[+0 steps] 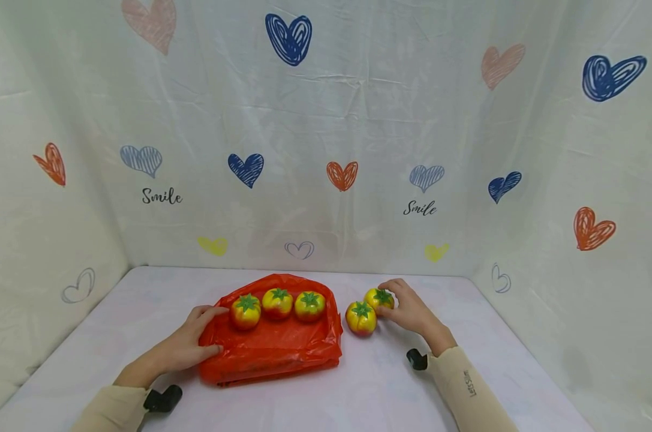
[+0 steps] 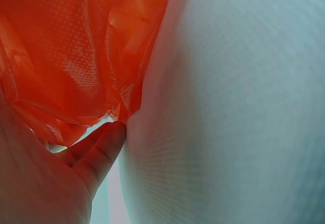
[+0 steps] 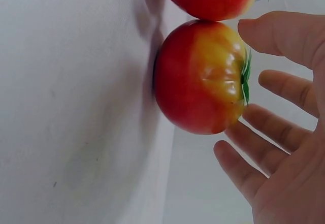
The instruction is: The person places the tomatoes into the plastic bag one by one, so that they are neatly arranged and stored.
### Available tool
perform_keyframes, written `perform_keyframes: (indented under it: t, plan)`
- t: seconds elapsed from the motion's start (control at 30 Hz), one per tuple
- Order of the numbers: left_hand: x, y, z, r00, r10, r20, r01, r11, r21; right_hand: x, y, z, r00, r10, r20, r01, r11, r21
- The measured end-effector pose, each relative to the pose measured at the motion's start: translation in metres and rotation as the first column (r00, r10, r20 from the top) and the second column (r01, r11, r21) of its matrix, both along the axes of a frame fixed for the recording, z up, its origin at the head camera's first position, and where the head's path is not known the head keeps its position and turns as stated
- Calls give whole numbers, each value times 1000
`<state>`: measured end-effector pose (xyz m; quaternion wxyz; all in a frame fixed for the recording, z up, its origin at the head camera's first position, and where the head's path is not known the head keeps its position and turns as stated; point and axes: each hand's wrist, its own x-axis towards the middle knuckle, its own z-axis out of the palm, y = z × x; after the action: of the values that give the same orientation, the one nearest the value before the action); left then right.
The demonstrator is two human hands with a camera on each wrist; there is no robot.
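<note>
A red plastic bag [image 1: 272, 351] lies on the table with its mouth spread. Three red-and-yellow tomatoes [image 1: 278, 303] with green star-shaped tops sit in a row on it. My left hand [image 1: 188, 339] touches the bag's left edge, thumb and fingers apart; in the left wrist view its fingertips are right at the red plastic [image 2: 76, 56]. To the bag's right, two more tomatoes stand side by side, a nearer tomato [image 1: 360, 319] and a farther tomato [image 1: 378, 297]. My right hand [image 1: 412, 309] spreads its thumb and fingers around the farther tomato [image 3: 198, 76], fingertips close to its surface.
The white table [image 1: 379, 384] ends at the back against a pale curtain [image 1: 304, 108] printed with hearts and "Smile". The curtain also rises along both sides. Dark wrist camera mounts [image 1: 164, 399] show by both beige sleeves.
</note>
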<state>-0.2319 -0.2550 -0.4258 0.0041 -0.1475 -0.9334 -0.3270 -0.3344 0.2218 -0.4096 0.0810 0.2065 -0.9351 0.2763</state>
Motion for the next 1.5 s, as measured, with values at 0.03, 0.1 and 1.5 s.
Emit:
perform_keyframes:
  t: [0.03, 0.1, 1.5]
  plan:
    - [0, 0, 0, 1000, -1, -3, 1, 1000, 0, 0, 1, -1, 1000, 7, 0, -7, 1000, -5]
    - [0, 0, 0, 1000, -2, -7, 2, 1000, 1, -1, 2, -2, 1000, 22, 2, -22, 1000, -12]
    - [1, 2, 2, 999, 14, 40, -14, 1000, 1, -7, -1, -12, 993, -51, 104, 55, 998, -41]
